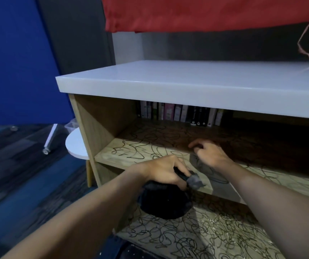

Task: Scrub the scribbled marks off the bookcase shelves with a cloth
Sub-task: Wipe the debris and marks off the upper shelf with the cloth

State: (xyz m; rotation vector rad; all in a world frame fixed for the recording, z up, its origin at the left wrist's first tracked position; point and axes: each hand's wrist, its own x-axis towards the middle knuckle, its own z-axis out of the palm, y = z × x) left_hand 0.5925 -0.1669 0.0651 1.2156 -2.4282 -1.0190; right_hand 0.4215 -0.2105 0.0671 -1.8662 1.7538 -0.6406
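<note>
Your left hand [165, 171] is clenched around a dark cloth [165, 200] at the front edge of the upper shelf [110, 156]. The bulk of the cloth hangs below that edge, in front of the lower shelf [215, 238]; a grey tuft of it sticks out past your knuckles, over the shelf edge. No part of the cloth is pressed flat on the shelf surface.

Your right hand [208, 153] lies palm down on the upper shelf, further back than your left hand and to its right. Its grip is released: the fingers are spread loosely on the wood and hold nothing.

Black scribbles [150, 143] cover the upper shelf from its left end to past your right forearm. The lower shelf is marked just as densely.

A row of books [179, 114] stands upright at the back of the upper shelf, behind your right hand. The white top [168, 81] of the bookcase overhangs the upper shelf. A round white side table [76, 144] stands just left of the bookcase.
</note>
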